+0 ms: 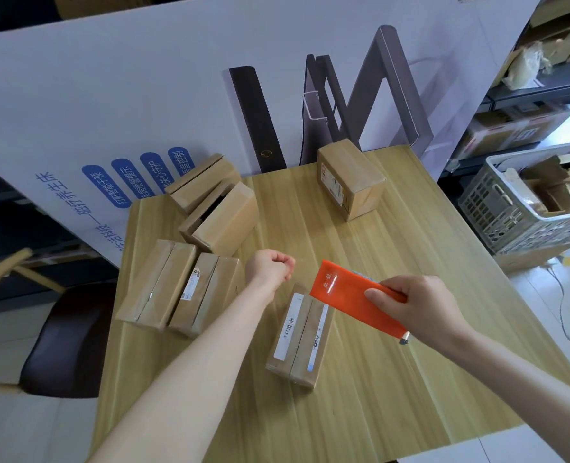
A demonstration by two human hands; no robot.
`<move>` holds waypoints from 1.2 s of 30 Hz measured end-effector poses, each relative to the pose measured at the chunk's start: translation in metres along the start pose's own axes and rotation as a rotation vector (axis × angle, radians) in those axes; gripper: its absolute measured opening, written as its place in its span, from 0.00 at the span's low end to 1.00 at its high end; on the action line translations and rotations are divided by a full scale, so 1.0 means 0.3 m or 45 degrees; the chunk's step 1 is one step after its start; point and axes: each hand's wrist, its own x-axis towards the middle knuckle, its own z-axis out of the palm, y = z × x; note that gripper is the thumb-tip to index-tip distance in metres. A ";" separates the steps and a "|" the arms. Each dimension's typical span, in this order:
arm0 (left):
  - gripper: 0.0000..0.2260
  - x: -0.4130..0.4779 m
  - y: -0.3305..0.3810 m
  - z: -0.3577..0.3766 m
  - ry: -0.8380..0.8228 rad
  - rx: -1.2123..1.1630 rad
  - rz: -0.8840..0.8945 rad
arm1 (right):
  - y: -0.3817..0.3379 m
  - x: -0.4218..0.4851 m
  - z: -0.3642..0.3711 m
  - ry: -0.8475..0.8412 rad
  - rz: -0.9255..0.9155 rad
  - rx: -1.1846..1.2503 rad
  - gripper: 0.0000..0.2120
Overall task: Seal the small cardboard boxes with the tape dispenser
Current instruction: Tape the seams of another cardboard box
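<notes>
R hand: right hand [420,309] is gripping the flat orange plastic tape dispenser [350,294] at its near end. Thumb is lying on the top face, fingers are curling under, closed tight on it.
L hand: left hand [270,266] is hovering over the table w/ fingers curling into a loose fist; nothing visible in it.
Dispenser look: glossy orange slab, small pale characters near far end, metal bit showing at near corner. Is tilting above far end of centre box; contact can't tell.
Centre box: small brown cardboard centre box [298,335] is lying flat on the pale wood-grain table [394,379], mid-table, betw. both forearms. Flaps are meeting at a centre seam; white barcode strip on L flap, white strip on R flap.
L side: long brown outer left box [153,282] and inner left box [203,292] are lying side by side, touching; inner one is carrying a label.
Back L: rear open box [203,182] and front open box [225,218] are sitting together, dark gaps showing at flaps.
Back R: tall brown labelled box [350,178] is standing alone, well apart.
Surrounds: white printed board [126,95] is standing behind the table; grey plastic lattice basket [504,212] w/ cardboard scraps is sitting off to the R.
</notes>
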 end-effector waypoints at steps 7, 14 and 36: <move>0.04 0.062 -0.065 -0.076 0.107 -0.069 -0.091 | 0.101 -0.039 -0.068 -0.055 0.071 0.056 0.08; 0.07 0.050 -0.098 -0.043 -0.167 -0.109 -0.126 | 0.172 0.027 -0.045 -0.091 0.223 -0.232 0.17; 0.08 0.129 -0.180 0.033 -0.003 0.026 -0.156 | 0.152 0.194 0.089 -0.128 0.255 -0.633 0.19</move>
